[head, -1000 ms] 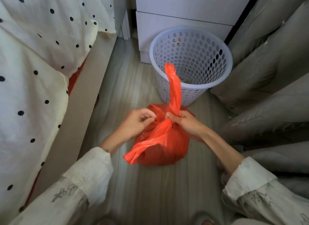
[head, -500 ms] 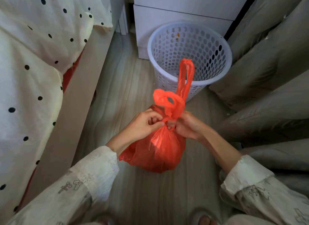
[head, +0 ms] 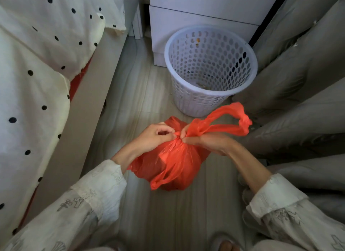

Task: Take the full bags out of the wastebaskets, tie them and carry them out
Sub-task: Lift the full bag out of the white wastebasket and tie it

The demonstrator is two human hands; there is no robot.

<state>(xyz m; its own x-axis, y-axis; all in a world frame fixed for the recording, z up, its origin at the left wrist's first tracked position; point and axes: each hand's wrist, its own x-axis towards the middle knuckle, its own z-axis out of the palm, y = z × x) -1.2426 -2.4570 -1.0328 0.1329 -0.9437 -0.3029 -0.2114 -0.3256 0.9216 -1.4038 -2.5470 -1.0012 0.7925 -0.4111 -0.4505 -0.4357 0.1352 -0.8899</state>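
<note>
Head view: both hands pinch red bag point(head: 173, 168) neck; wastebasket point(head: 211, 71) holds crumbs.

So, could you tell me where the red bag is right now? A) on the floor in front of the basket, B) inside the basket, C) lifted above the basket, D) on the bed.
A: the bag sits on the floor in front of the basket, with the left hand and the right hand pinching its neck.

Pale wood-grain floor point(head: 141, 93); polka-dot bedding point(head: 37, 67) left; white drawers point(head: 196, 17) behind; grey curtain folds point(head: 298, 82) right.
</note>
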